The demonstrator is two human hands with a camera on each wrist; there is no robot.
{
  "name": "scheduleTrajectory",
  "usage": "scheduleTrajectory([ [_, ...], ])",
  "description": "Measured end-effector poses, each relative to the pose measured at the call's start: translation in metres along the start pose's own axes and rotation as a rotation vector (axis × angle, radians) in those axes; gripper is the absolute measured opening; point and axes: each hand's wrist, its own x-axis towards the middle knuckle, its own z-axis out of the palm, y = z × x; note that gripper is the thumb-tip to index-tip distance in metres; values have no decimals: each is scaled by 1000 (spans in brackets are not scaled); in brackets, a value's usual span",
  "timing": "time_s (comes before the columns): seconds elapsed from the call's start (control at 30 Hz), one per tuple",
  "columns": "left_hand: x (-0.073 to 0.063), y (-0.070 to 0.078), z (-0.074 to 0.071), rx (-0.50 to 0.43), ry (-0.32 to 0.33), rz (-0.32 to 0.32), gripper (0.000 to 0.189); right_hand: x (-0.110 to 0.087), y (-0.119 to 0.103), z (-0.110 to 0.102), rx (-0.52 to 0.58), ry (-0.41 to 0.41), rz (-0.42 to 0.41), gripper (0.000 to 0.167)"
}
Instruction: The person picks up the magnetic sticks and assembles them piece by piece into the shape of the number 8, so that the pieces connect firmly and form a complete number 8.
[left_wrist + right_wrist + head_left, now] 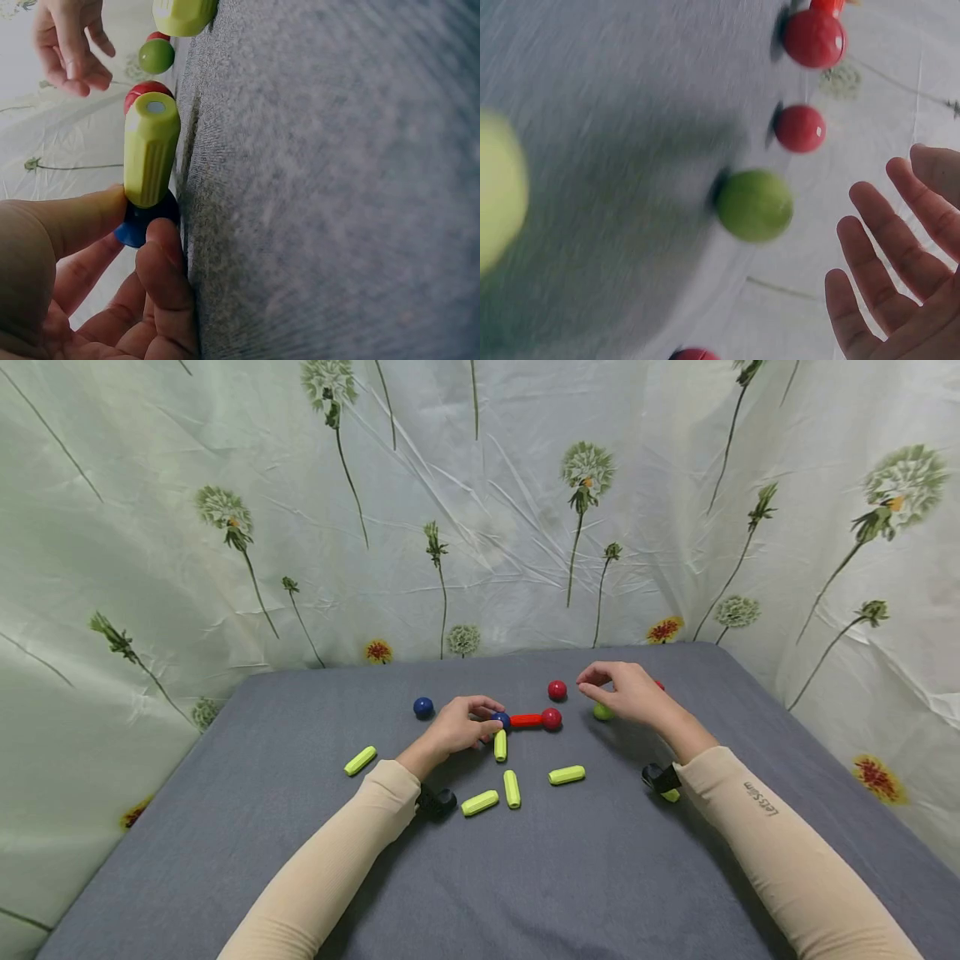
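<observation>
My left hand [453,727] pinches a blue ball [501,721] between thumb and fingers, low over the grey cloth. From that ball a red rod [526,721] runs right to a red ball [551,719], end to end. A yellow-green rod [152,154] meets the blue ball and points toward the near side, its free end showing a silvery disc. My right hand [628,692] holds nothing; its fingers are spread and loosely bent in the right wrist view. Below it rests a green ball [754,205], partly covered in the head view, with a smaller-looking red ball [800,128] nearby.
Another blue ball [423,707] lies left of my left hand. Several loose yellow-green rods, such as this near rod [480,802] and this right-hand rod [566,775], lie nearer me. One more red ball [659,685] peeks out behind my right hand. A dandelion-print curtain [495,527] hangs behind.
</observation>
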Motion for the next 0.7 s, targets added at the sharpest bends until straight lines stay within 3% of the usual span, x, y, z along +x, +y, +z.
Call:
scheduleTrajectory([
  [0.27, 0, 0, 0, -16, 3, -16, 20, -9, 20, -6, -6, -30, 48, 26],
  [0.7, 4, 1, 0, -41, 9, -34, 19, -15, 30, -5, -11, -104, 77, 33],
])
